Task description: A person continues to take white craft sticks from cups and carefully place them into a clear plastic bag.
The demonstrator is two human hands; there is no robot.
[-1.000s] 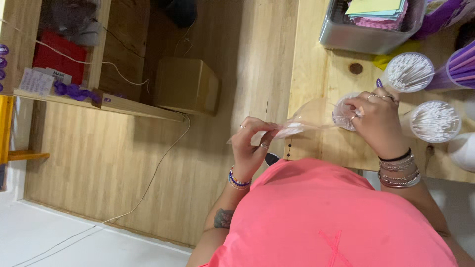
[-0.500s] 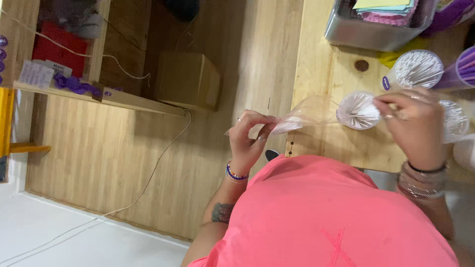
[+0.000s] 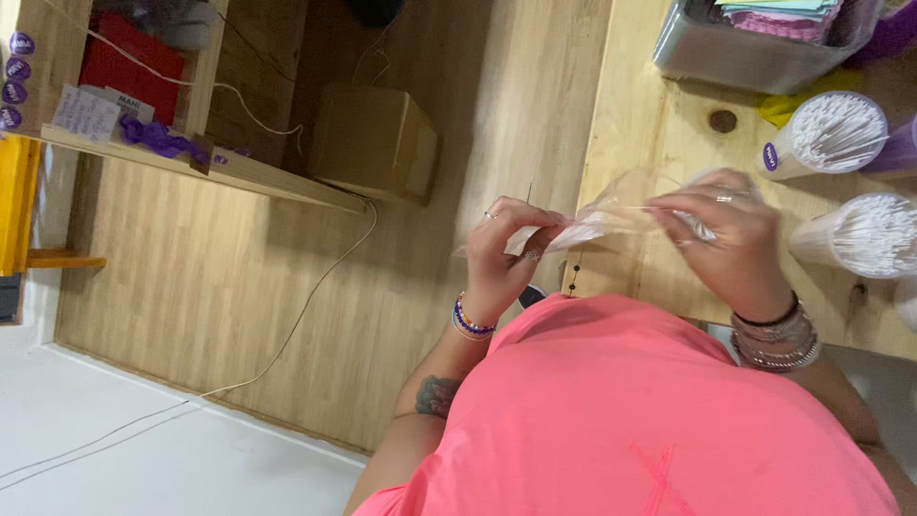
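I take the wooden table (image 3: pixel 659 143) as my landmark. At its far end sits a grey bin (image 3: pixel 745 53) stuffed with pastel paper sheets. Two bundles of white sticks lie on the table: one (image 3: pixel 826 134) bears a round purple label on its side, the other (image 3: pixel 860 234) lies just beside it. Off the table, a brown cardboard box (image 3: pixel 374 141) stands on the floor, and a shelf carries purple round stickers (image 3: pixel 14 81) (I count four) and a red package (image 3: pixel 129 62). The left hand (image 3: pixel 506 253) pinches one end of a clear plastic bag (image 3: pixel 611 215) over the table's edge; the right hand (image 3: pixel 731 239) closes on its other end, fingers curled.
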